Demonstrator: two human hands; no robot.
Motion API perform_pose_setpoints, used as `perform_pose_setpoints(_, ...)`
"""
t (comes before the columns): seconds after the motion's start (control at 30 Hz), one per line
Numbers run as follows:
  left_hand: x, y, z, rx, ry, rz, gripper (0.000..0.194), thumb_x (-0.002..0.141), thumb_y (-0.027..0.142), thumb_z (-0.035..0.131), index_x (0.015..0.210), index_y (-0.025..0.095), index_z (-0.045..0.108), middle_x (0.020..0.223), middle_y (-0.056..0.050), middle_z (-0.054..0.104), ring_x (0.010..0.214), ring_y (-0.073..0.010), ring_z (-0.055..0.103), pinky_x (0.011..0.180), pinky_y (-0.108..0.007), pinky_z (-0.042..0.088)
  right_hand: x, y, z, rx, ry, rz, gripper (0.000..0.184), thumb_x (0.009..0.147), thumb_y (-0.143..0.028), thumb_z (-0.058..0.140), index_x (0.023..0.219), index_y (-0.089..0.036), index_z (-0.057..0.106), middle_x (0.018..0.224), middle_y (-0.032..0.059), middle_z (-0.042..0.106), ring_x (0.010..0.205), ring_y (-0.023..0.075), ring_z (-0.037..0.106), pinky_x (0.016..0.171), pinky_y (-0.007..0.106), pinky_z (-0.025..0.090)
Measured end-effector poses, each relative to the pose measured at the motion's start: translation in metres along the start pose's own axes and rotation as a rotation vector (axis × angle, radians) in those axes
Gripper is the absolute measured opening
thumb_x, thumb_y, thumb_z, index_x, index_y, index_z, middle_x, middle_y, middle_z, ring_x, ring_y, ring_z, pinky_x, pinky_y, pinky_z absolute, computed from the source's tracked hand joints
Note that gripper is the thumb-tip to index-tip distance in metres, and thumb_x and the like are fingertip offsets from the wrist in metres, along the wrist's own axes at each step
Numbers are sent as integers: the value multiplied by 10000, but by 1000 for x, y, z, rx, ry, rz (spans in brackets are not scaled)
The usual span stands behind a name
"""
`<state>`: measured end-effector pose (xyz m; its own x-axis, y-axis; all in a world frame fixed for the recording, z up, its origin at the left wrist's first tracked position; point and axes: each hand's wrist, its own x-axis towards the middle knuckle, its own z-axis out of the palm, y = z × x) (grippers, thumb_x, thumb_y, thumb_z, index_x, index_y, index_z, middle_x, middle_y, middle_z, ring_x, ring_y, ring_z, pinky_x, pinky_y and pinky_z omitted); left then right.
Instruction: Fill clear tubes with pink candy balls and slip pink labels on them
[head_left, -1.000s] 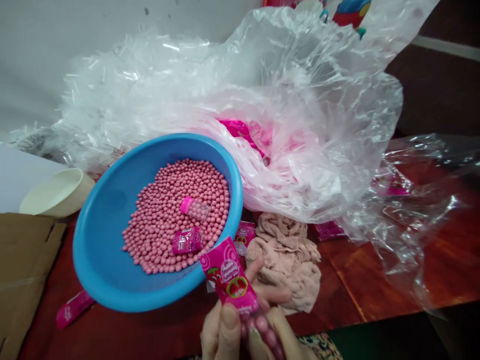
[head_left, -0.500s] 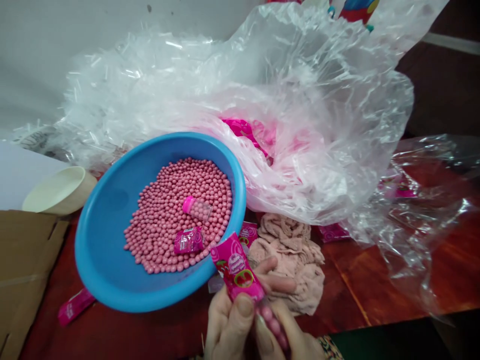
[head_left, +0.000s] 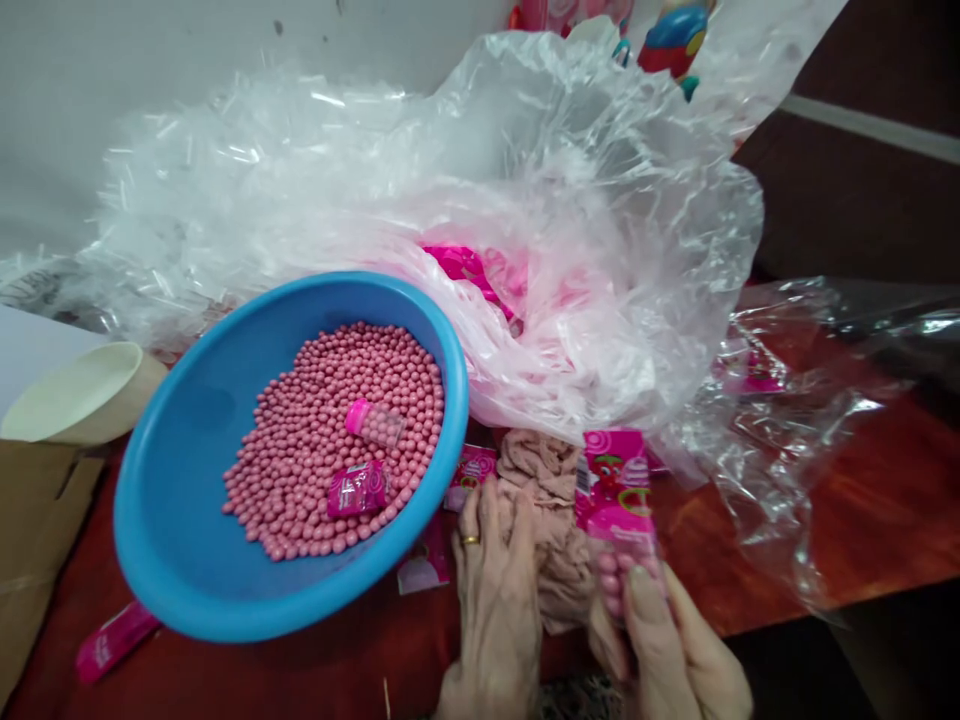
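Note:
In my right hand (head_left: 671,640) is a candy packet (head_left: 616,490), its flat pink printed end upright and pink balls showing through the clear lower part. Thumb and fingers pinch that lower part. My left hand (head_left: 495,600), with a ring on one finger, lies palm down with fingers stretched over the left edge of a crumpled beige cloth (head_left: 544,470). Close to its fingertips is a pink printed wrapper (head_left: 471,470); another wrapper (head_left: 424,560) lies left of the hand, partly under the basin's rim.
A blue basin (head_left: 165,540) holds many pink balls (head_left: 300,450), a small pink-capped bottle (head_left: 375,424) and a pink packet (head_left: 358,490). Behind lie big clear plastic bags (head_left: 585,300). At left are a cream bowl (head_left: 82,395), cardboard (head_left: 41,520) and a pink packet (head_left: 116,640).
My left hand has let go of the packet and moved onto the cloth. My right hand has carried the packet rightward and turned it upright. The view has shifted slightly right.

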<state>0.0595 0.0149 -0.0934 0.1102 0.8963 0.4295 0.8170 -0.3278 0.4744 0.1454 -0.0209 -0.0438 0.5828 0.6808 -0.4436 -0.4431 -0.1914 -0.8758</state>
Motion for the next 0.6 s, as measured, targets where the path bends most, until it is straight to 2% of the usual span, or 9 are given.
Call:
perform_pose_setpoints(0.1,6,1,13,27,104,81,303,891,95,355,917,113,657,955,-162,628,938,-266,523,774,-375,480,1,6,0,-74,-43,25,430,673,-476,738,923,-138,644,745,72,703,605,178,661,487,223,544)
perform_pose_setpoints(0.2,21,3,11,-33,22,56,280,883,77,379,769,126,629,704,-83,603,684,-213,505,654,-344,442,2,8,2,-123,-66,-31,442,692,-507,712,910,-126,660,737,74,697,608,167,656,507,209,543)
perform_pose_setpoints(0.27,31,1,8,-57,-5,46,307,883,79,381,671,140,594,613,-51,566,589,-193,469,616,-343,412,3,7,5,-93,-50,-36,459,662,-523,731,900,-136,666,765,65,700,641,152,660,564,192,550)
perform_pose_setpoints(0.37,40,-3,-2,-104,-3,29,384,916,155,377,565,167,533,560,-37,547,576,-184,471,573,-310,406,1,2,10,5,-15,35,446,632,-514,759,889,-159,674,772,37,696,654,107,646,624,145,536)
perform_pose_setpoints(0.43,39,-3,-14,-197,20,-23,402,946,244,347,641,158,593,653,-62,625,691,-192,545,619,-289,446,-2,-4,14,44,-43,121,412,628,-501,768,847,-163,683,726,22,682,610,83,622,573,114,513)
perform_pose_setpoints(0.5,35,1,-28,-453,30,-197,421,945,389,343,833,156,676,889,-94,696,913,-206,591,783,-297,476,-6,-9,16,26,-117,181,394,630,-507,765,798,-158,691,675,21,659,567,83,599,486,107,478)
perform_pose_setpoints(0.57,32,9,-42,-796,-12,-533,468,858,557,447,978,180,697,1060,-97,687,1054,-231,576,896,-315,456,-9,-13,19,-26,-202,176,400,630,-530,755,764,-157,696,647,30,643,564,105,595,470,136,479)
perform_pose_setpoints(0.6,31,14,-47,-957,-72,-717,509,781,612,530,986,180,705,1053,-100,691,1047,-248,588,895,-325,464,-10,-15,20,-56,-242,157,404,635,-546,743,746,-160,697,636,37,638,561,119,594,474,158,487)
